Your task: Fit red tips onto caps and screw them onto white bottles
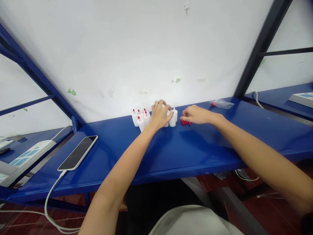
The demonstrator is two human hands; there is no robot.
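Observation:
Several white bottles with red tips point(140, 121) stand grouped on the blue table, just left of my left hand point(160, 113). That hand reaches over more white bottles point(172, 120), its fingers curved around the top of one; the grip is partly hidden behind the hand. At least one bottle there shows a bare white nozzle. To the right, my right hand point(194, 114) has its fingertips bent down at a small pile of red caps point(186, 123). Whether a cap is between those fingers is too small to tell.
A charging phone point(78, 152) lies at the left of the table point(171, 163). A clear plastic bag point(221, 103) with something red rests near the wall at right. Power strips point(30, 156) sit at far left; dark frame posts rise at both sides.

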